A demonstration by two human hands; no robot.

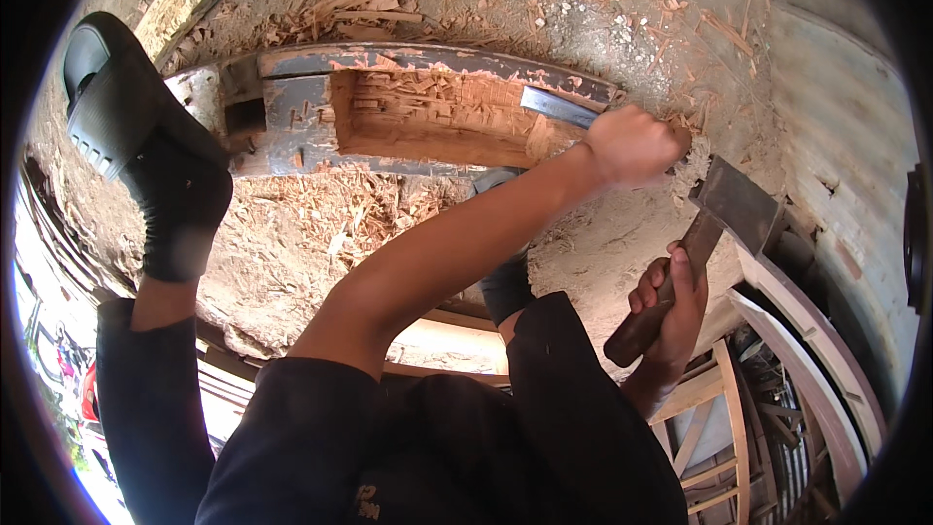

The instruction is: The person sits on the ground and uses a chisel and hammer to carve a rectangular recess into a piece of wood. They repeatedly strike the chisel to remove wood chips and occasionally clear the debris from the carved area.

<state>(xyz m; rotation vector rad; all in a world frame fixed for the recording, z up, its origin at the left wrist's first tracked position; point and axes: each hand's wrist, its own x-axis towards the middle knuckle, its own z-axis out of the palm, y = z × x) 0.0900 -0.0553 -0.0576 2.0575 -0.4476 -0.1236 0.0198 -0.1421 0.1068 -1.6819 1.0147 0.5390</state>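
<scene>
My left hand (634, 143) is closed around the handle end of a chisel (561, 107), whose flat metal blade points left over the beam. The blade lies at the right end of a long recess cut into a dark-painted wooden beam (296, 115). Reddish bare wood and rough chips show inside the recess. To the right, my right hand (673, 306) grips a hammer (739, 204) by its thick wooden handle. The hammer's dark, blocky head is raised beside my left fist, apart from it. My fist hides the chisel's handle.
My foot in a black sandal (117, 97) rests at the beam's left end. Wood shavings (340, 214) litter the dirt floor on both sides. A metal sheet (846, 165) stands at the right, with curved wooden pieces (812, 360) below it. A green-edged board (199, 0) lies at upper left.
</scene>
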